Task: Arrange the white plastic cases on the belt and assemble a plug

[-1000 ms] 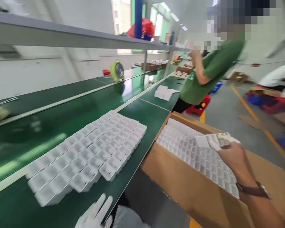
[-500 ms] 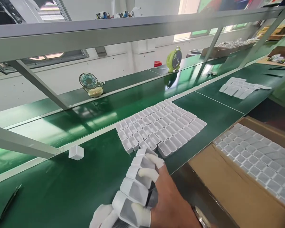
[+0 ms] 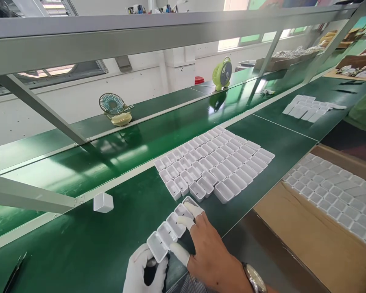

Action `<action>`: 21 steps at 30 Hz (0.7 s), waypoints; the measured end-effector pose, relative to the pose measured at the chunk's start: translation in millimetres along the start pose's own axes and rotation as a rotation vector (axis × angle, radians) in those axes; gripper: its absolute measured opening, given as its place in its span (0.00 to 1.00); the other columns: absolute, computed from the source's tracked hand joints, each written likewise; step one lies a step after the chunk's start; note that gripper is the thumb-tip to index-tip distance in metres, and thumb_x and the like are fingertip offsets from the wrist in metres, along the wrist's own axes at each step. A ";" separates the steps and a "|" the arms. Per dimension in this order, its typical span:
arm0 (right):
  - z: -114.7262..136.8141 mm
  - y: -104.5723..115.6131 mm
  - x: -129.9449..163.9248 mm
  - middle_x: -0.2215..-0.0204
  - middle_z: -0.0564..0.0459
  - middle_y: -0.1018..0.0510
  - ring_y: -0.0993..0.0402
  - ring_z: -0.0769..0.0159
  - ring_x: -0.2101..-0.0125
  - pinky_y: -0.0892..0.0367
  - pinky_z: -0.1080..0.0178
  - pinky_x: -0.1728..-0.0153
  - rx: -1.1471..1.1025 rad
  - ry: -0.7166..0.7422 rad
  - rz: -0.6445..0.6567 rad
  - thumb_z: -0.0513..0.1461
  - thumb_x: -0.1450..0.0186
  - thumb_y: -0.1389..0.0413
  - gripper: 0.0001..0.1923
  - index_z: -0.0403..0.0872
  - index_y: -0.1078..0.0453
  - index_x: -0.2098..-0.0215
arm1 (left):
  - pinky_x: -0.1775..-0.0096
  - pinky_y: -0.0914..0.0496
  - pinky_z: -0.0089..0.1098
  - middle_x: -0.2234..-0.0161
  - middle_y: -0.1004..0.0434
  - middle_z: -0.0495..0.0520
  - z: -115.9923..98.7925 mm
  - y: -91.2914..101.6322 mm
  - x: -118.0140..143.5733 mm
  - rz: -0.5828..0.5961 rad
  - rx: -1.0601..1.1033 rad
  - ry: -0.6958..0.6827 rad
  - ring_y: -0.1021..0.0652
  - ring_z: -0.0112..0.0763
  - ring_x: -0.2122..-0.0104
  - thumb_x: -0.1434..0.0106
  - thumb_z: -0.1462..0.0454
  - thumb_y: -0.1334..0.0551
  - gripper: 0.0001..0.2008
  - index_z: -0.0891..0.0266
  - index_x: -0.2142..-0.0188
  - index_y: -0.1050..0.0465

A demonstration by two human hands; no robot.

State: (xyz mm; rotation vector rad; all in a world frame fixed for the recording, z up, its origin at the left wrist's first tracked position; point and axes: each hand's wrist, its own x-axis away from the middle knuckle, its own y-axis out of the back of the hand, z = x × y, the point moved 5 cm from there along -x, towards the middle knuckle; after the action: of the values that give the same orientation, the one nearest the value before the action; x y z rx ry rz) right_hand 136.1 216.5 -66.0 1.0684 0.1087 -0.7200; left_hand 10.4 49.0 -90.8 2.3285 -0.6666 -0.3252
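Observation:
A slanting row of several small white plastic boxes (image 3: 167, 232), open tops facing up, is gripped between my two hands. My left hand (image 3: 144, 266), in a white glove, closes on the near end of the row. Along its right side press the fingers of my right hand (image 3: 212, 254), which wears white finger cots and a wristwatch. The row's far end reaches the front of a block of similar white boxes (image 3: 215, 160) standing on the green work surface (image 3: 79, 248). Whether it touches them I cannot tell.
One separate white box (image 3: 103, 202) stands at left, near black tweezers (image 3: 16, 270). A cardboard carton (image 3: 295, 232) with more white boxes is at right. White pieces (image 3: 311, 108) lie farther back. Two small fans (image 3: 222, 74) stand beyond the green belt, under a metal shelf frame (image 3: 171, 36).
Both hands have turned the row of boxes so its openings face up, setting it lower and nearer the block. My left hand shows more fully now. The view has shifted slightly.

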 end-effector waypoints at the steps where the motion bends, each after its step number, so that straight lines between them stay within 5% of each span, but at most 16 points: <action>1: -1.6 -1.1 -0.1 0.67 0.46 0.32 0.30 0.51 0.64 0.22 0.44 0.67 0.008 0.008 0.010 0.40 0.39 0.39 0.12 0.50 0.40 0.69 | 0.53 0.25 0.47 0.50 0.23 0.62 1.2 -0.6 -1.3 0.004 0.010 0.034 0.24 0.51 0.51 0.37 0.44 0.38 0.22 0.59 0.56 0.21; 8: -5.7 8.7 11.5 0.69 0.43 0.31 0.29 0.49 0.63 0.20 0.41 0.63 0.089 0.166 -0.143 0.33 0.38 0.46 0.06 0.49 0.37 0.70 | 0.47 0.27 0.51 0.45 0.26 0.57 -10.6 -5.6 -10.6 0.051 0.051 0.139 0.24 0.49 0.49 0.34 0.48 0.41 0.20 0.54 0.50 0.25; 13: -4.9 9.1 10.9 0.51 0.35 0.27 0.30 0.41 0.45 0.22 0.39 0.51 0.033 0.196 -0.087 0.33 0.34 0.43 0.07 0.43 0.30 0.56 | 0.46 0.27 0.50 0.47 0.25 0.58 -17.5 -2.7 -17.4 0.026 0.031 0.164 0.23 0.48 0.51 0.34 0.47 0.41 0.20 0.55 0.51 0.23; 21: -8.8 4.0 2.7 0.52 0.34 0.26 0.31 0.40 0.42 0.23 0.36 0.50 -0.028 0.226 -0.086 0.34 0.33 0.43 0.01 0.44 0.30 0.64 | 0.43 0.29 0.51 0.44 0.26 0.54 -10.2 0.1 -24.6 0.047 -0.006 0.217 0.23 0.47 0.48 0.35 0.47 0.41 0.21 0.51 0.47 0.27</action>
State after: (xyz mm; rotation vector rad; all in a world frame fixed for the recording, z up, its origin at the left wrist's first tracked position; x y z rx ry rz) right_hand 142.7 223.7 -68.5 1.1211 0.3596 -0.6710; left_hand -6.1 67.9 -82.0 2.2969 -0.6107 -0.0516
